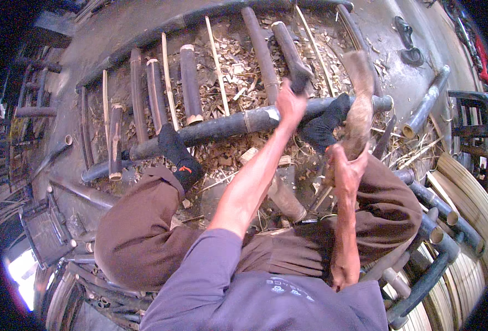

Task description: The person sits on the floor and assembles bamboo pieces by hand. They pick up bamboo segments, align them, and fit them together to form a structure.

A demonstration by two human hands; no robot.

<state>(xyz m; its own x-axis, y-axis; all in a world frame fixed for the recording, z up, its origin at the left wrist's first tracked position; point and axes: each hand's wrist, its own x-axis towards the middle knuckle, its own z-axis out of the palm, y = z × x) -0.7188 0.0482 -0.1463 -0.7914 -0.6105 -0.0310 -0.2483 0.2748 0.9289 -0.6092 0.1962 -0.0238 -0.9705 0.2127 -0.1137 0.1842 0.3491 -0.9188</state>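
Head view: our right grip (350, 168) closes around a blurred brown wooden piece (360, 99) that passes in front of a long dark pole (222, 127); our left grip (292, 105) wraps a partly hidden dark object (300, 81). Wood chips (237, 71) lie beyond the pole.

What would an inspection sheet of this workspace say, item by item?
Surface: floor, grey.
Job's things: bamboo pole lying crosswise, thick rungs beyond it; wooden club, blurred.
Clutter: chips scattered among the rungs.
Left hand: the left hand is closed on a dark piece, kind unclear.
Right hand: the right hand grips the club.
Cables: nothing seen.
Surroundings: sandals ahead to the right; pale strips at right.
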